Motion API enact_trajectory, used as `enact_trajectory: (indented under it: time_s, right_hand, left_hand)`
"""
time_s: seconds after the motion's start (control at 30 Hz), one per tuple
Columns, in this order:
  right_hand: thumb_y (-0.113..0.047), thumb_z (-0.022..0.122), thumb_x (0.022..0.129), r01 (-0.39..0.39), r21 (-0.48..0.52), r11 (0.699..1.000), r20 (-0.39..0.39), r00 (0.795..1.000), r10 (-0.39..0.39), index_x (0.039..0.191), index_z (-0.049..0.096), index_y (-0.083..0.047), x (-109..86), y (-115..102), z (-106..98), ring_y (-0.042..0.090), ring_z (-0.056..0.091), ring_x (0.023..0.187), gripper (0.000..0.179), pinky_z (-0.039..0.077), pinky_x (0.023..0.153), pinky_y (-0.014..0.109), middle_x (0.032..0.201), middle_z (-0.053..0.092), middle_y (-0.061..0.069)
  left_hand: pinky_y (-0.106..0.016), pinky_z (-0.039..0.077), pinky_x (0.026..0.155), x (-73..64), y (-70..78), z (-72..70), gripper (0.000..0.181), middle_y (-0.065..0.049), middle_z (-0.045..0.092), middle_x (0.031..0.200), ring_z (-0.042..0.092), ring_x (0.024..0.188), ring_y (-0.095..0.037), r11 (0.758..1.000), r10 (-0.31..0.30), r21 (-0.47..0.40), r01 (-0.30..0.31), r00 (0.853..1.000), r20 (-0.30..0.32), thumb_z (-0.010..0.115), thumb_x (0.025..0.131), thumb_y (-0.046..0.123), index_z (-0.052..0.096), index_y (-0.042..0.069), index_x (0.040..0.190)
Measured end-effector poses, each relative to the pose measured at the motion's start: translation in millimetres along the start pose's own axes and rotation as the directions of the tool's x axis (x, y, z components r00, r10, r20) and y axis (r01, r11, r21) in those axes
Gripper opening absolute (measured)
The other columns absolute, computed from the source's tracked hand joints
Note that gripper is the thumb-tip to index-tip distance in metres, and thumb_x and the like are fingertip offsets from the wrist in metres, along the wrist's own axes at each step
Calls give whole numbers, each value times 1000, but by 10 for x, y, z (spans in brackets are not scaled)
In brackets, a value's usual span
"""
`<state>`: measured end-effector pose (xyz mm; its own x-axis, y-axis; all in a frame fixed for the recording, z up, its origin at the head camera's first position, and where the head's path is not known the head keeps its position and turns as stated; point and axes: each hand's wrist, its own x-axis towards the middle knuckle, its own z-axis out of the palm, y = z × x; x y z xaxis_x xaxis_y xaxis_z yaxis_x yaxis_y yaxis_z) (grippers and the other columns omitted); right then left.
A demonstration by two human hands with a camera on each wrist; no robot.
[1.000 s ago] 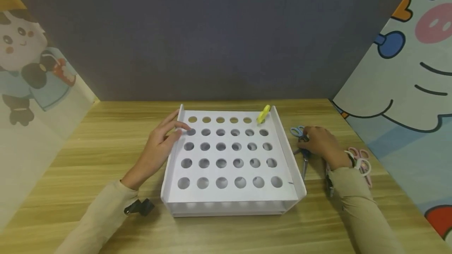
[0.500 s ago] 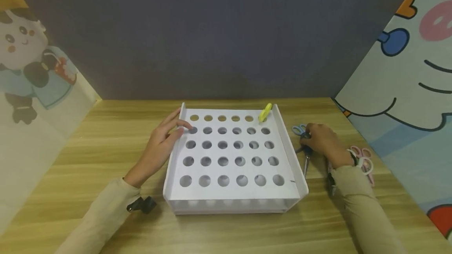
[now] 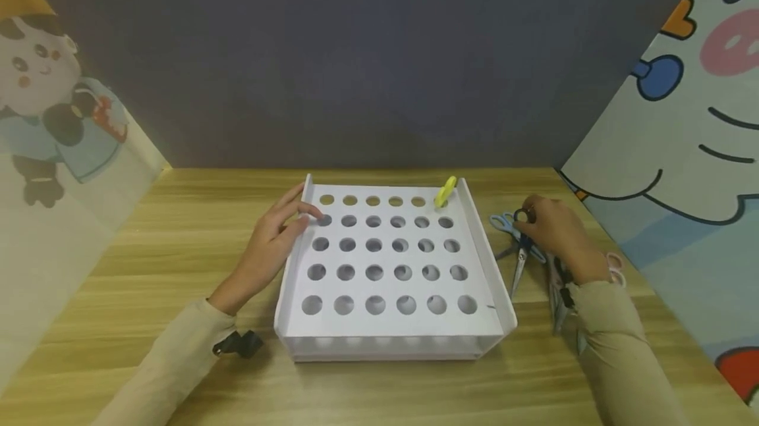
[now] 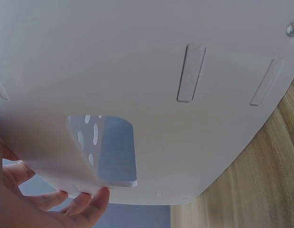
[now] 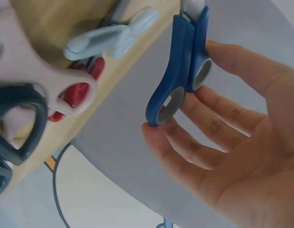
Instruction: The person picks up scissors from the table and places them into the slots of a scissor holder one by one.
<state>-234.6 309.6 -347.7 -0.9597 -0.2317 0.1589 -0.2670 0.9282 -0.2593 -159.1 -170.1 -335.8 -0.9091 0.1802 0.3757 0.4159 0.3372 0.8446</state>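
Observation:
A white rack (image 3: 388, 258) with rows of round holes stands on the table. My left hand (image 3: 269, 245) holds its left side wall (image 4: 156, 152), a finger and thumb bent over the top edge. In the right wrist view, my right hand (image 5: 232, 128) pinches dark blue scissors (image 5: 174, 71) by their grey-lined handles. Their handles are up and the blades slant down beside the rack's right wall. Whether the tips touch the table is unclear. Light blue scissors (image 3: 504, 223) lie just behind them. A yellow handle (image 3: 445, 193) sticks up from the rack's far right hole.
More scissors lie at the right: a pink handle (image 3: 617, 266) partly under my right wrist, a dark green one (image 5: 23, 130), and a red one (image 5: 75, 95). A dark grey panel (image 3: 356, 64) closes off the table (image 3: 196, 215) at the back.
My right hand has lifted a little and shifted right, raising the dark blue scissors by their handles. More of the light blue scissors shows. My left hand stays on the rack.

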Motion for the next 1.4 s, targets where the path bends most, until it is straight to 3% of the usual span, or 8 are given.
enact_trajectory:
  time_s: [0.17,0.3,0.5,0.7,0.8,1.1,1.27,1.4]
  right_hand:
    - [-17,76,86,78,-37,996,-115,990,-82,101,66,7,9,-88,-36,28,60,68,30,49,60,48,81,66,16]
    - [-13,77,85,105,-51,993,-189,975,-113,104,67,8,2,-143,-58,31,63,68,30,50,58,49,85,69,21]
    - [-9,78,82,149,-71,986,-313,935,-164,109,67,9,-8,-214,-105,41,65,79,35,52,65,53,96,68,28]
    - [-12,78,83,128,-50,990,-366,921,-138,114,66,6,-21,-321,-164,46,61,95,37,50,72,57,102,68,27]
    - [-11,79,83,145,-31,989,-407,902,-145,113,65,5,-34,-367,-184,45,60,97,36,49,74,58,101,67,25]
    - [-6,80,82,227,-50,973,-585,782,-212,114,64,7,-77,-496,-272,45,59,95,38,47,79,59,103,66,27]
    - [-3,81,80,267,-49,962,-659,716,-232,116,65,6,-96,-597,-323,44,59,98,40,47,83,57,105,66,26]
    - [0,81,79,299,-53,953,-723,647,-243,114,66,7,-119,-694,-373,46,59,101,39,47,86,58,106,66,27]
  left_hand:
    - [-30,60,72,-4,-9,-13,20,-5,29,161,49,130,-34,1000,-3,-3,3,1000,-9,49,103,11,67,4,103]
    - [-30,60,71,3,-18,1,20,-4,30,161,50,129,-32,1000,-8,-13,8,1000,-6,49,103,11,67,4,103]
    - [-32,60,68,20,-20,20,19,-4,29,161,59,116,-37,1000,-12,-27,12,1000,-1,50,102,8,66,0,104]
    - [-32,60,69,30,-35,22,19,-5,29,161,56,120,-38,1000,-2,-16,2,1000,0,50,101,7,66,-2,106]
    - [-32,60,70,30,-41,20,19,-5,29,161,53,124,-37,1000,1,-15,-1,1000,-2,50,100,6,66,-3,106]
    - [-33,61,67,34,-54,15,19,-5,29,161,61,112,-38,1000,-1,-22,1,1000,-4,50,101,8,67,1,105]
    - [-33,61,67,24,-68,28,19,-5,29,161,59,115,-39,999,-2,-49,1,1000,-19,50,101,8,66,-1,103]
    - [-33,61,67,11,-74,51,19,-2,30,160,56,119,-37,997,-6,-79,3,999,-34,50,102,9,66,-2,101]
